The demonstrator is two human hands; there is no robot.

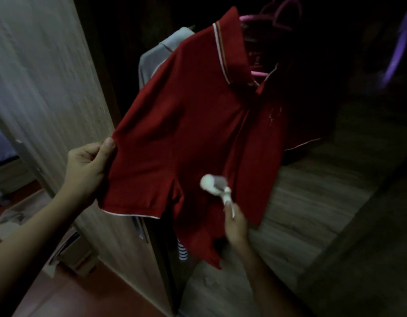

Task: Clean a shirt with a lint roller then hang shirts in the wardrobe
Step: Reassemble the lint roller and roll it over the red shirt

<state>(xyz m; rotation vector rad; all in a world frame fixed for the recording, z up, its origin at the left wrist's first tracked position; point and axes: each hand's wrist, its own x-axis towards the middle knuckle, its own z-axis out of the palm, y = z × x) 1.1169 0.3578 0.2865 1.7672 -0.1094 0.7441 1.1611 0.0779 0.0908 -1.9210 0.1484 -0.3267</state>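
A red polo shirt with white trim hangs on a pink hanger inside the dark wardrobe. My left hand pinches the edge of its left sleeve and pulls it taut. My right hand grips the handle of a white lint roller, whose head rests against the lower front of the shirt.
A grey shirt hangs behind the red one, and a striped garment shows below it. The wooden wardrobe door stands open at the left. More pink hangers hang at the top. A wooden shelf lies at the right. Clothes lie on the floor at the left.
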